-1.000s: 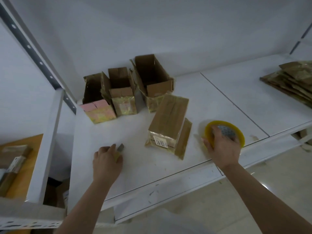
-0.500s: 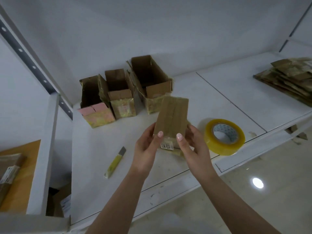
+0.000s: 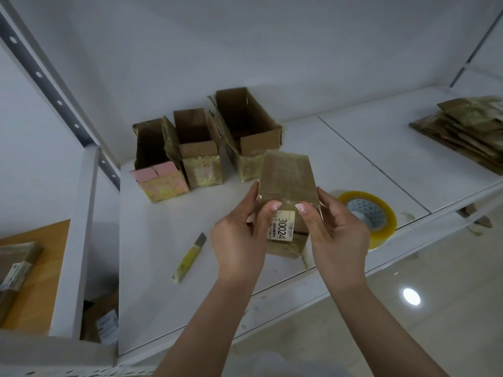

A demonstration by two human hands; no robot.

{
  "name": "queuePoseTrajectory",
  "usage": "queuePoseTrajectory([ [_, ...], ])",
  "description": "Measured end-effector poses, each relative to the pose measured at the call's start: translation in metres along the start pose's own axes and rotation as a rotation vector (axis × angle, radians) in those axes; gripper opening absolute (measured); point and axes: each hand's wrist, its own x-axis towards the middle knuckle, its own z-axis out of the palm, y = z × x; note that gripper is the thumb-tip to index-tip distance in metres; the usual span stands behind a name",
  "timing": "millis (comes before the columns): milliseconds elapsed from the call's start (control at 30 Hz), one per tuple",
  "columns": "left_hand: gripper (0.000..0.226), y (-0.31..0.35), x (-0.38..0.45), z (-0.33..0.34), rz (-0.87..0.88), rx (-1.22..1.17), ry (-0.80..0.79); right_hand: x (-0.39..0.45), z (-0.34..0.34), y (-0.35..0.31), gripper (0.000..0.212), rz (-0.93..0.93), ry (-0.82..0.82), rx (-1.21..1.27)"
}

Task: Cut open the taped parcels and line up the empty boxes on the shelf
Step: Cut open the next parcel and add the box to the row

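A taped brown parcel with a white label reading 30024 is lifted above the white shelf. My left hand grips its left side and my right hand grips its right side, both thumbs pressed on the near face. Three opened cardboard boxes stand in a row at the back: one with pink flaps, a middle one and a larger one. A yellow utility knife lies on the shelf left of my hands.
A roll of clear yellowish tape lies near the shelf's front edge at right. Flattened cardboard is stacked at far right. A white upright post borders the shelf at left, with parcels on an orange surface beyond.
A second ago my left hand was by the knife and my right hand on the tape roll, the parcel lying on the shelf. Both hands have since picked the parcel up and tilted it.
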Motion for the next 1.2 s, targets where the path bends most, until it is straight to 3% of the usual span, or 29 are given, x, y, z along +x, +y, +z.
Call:
queuePoseTrajectory([
  [67, 0.066, 0.005, 0.0, -0.001, 0.061, 0.15, 0.001, 0.001, -0.002, -0.005, 0.063, -0.003, 0.013, -0.012],
  [233, 0.072, 0.013, -0.001, -0.001, 0.066, 0.235, 0.004, 0.001, -0.003, -0.011, 0.042, -0.014, -0.023, -0.069],
  [333, 0.074, 0.022, -0.008, -0.004, 0.119, 0.263, -0.048, 0.005, -0.01, -0.014, 0.046, -0.024, 0.013, -0.108],
  [500, 0.031, 0.037, -0.005, -0.019, 0.064, -0.08, -0.076, 0.014, -0.024, -0.021, 0.045, 0.016, -0.011, -0.012],
  [600, 0.039, 0.042, 0.008, -0.02, -0.02, -0.23, -0.142, 0.01, -0.026, -0.027, 0.048, 0.039, -0.059, 0.037],
  [767, 0.066, 0.04, 0.004, -0.011, -0.03, -0.222, -0.359, 0.007, -0.028, -0.029, 0.056, 0.031, -0.087, 0.02],
  [967, 0.07, 0.044, 0.0, -0.007, 0.088, 0.038, -0.219, 0.004, -0.029, -0.036, 0.053, 0.007, -0.076, -0.083],
  [1100, 0.064, 0.046, -0.003, -0.01, 0.089, -0.041, -0.278, 0.005, -0.032, -0.033, 0.052, -0.013, -0.059, -0.117],
  [1200, 0.041, 0.043, -0.005, -0.007, 0.114, -0.08, -0.21, 0.0, -0.031, -0.033, 0.05, -0.038, -0.084, -0.143],
])
